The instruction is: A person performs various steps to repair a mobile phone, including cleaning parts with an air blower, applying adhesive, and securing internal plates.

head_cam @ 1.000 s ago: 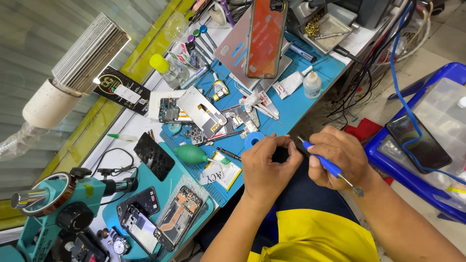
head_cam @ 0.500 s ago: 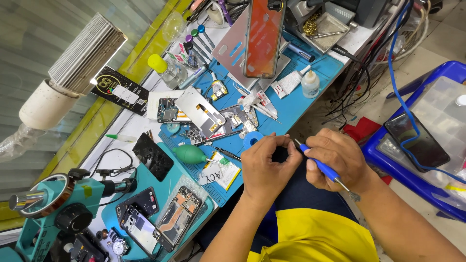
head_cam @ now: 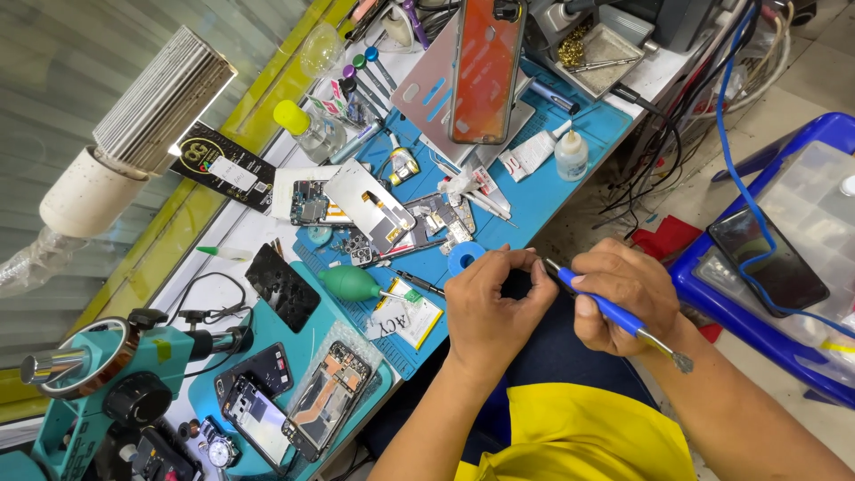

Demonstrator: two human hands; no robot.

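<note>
The left hand [head_cam: 490, 307] pinches a small dark part [head_cam: 517, 283] just off the tabletop [head_cam: 570, 191] edge, above the lap. The right hand [head_cam: 623, 289] grips a blue tool [head_cam: 598, 303], tip at the part. It looks light, stiff and fragile; hold it by the edges.

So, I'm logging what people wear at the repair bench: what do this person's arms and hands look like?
Both forearms are bare, with no sleeves in view. The left hand and right hand wear no gloves, and no rings or watch show. A yellow garment over dark blue covers the lap.
</note>
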